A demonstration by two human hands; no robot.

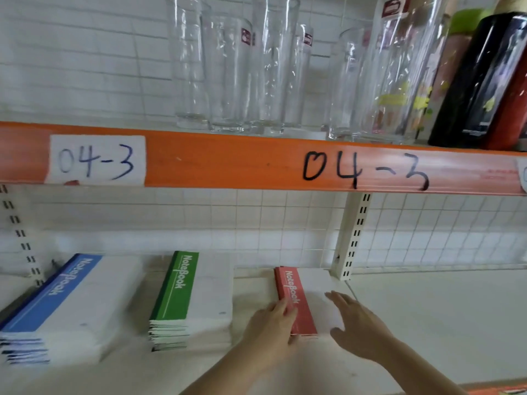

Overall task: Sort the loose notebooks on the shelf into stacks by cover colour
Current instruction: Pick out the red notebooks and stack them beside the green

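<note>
Blue stack [57,309] at nine o'clock and green stack [191,303] done, my left hand [273,323] and right hand [359,329], fingers straight, square the red stack [299,303], seemingly the last.

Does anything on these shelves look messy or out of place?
Mostly tidy. Only the blue stack looks untidy: its lower notebooks fan out unevenly at the near end. The green stack and red stack sit squarer.

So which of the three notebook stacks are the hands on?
The red stack, the rightmost. The left hand and right hand flank it; the blue stack and green stack sit untouched.
</note>
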